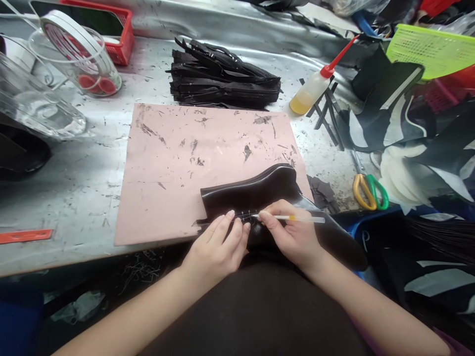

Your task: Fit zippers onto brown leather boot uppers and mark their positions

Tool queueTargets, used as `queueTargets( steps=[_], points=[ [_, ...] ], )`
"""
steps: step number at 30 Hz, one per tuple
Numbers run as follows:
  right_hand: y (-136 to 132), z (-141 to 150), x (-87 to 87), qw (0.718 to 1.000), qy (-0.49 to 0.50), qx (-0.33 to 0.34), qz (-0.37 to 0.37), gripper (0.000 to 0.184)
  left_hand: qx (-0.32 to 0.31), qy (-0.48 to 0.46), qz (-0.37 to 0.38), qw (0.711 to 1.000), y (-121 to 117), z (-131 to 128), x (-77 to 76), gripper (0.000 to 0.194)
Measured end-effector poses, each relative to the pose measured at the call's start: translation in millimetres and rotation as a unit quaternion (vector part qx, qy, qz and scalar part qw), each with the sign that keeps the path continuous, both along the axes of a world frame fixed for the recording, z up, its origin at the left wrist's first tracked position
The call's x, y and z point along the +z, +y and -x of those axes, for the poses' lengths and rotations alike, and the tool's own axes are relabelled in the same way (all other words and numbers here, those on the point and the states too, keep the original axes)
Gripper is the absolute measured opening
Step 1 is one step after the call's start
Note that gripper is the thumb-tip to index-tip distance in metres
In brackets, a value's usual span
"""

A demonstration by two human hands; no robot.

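Here, the right hand (297, 235) is pinching a slim white stick (284, 217) with a yellow band between thumb and fingers, its tip pointing left and meeting a dark, glossy piece (248, 190). That piece is lying over the near right part of a pink board (178, 153), its right end reaching past the near edge of the bench (92, 198). The left hand (222, 244) is resting its fingertips, bent and close together, along the piece's near part; whether its thumb is pinching from below, I cannot tell. Between the two hands, a row of short pale marks (248, 213) is showing on the dark surface. Beyond the board, a stack of black strips (222, 76) is lying, and to its right a bottle (308, 91) with a red nozzle is standing, holding yellow liquid. Farther right, a lime-green basket (426, 49) is sitting beyond dark and pale scraps, while scissors (367, 190) with yellow and green handles are lying nearer. On the far left, a red basket (128, 42) is standing behind a clear jar, and an orange strip (25, 236) is lying near the bench's left edge.
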State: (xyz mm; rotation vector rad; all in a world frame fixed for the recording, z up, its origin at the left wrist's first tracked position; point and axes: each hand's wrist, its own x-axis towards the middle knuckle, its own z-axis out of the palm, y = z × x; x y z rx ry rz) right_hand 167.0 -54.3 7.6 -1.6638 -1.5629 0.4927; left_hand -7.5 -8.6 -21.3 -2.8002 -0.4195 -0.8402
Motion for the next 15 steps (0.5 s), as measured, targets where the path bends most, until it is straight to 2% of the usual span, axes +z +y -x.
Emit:
queueTargets(
  steps=[6,9,11,12,13,14,15],
  points=[
    [-1,2,-0.1,1.0,0.014,0.008,0.006,0.015,-0.001,0.0,-0.001,1.0,0,0,-0.2,0.03],
    [-8,1,17.9,0.997,0.063,-0.032,-0.043,0.014,0.001,0.003,0.014,1.0,0,0,-1.3,0.034],
    [-13,-12,36.8,0.987,0.087,-0.086,-0.101,0.016,-0.008,-0.003,0.031,0.999,1,3,-0.6,0.038],
    [-14,-23,46.0,0.985,0.07,-0.113,-0.107,0.018,-0.019,-0.012,0.042,0.999,2,6,0.6,0.039],
    [-14,-38,53.7,0.985,0.03,-0.142,-0.091,0.019,-0.032,-0.024,0.055,0.998,4,9,2.5,0.038],
    [-12,-56,58.9,0.985,-0.042,-0.162,-0.033,0.02,-0.04,-0.038,0.071,0.996,6,13,4.9,0.035],
    [-8,-77,61.2,0.973,-0.128,-0.187,0.049,0.022,-0.036,-0.054,0.086,0.994,8,18,7.6,0.032]
  ],
)
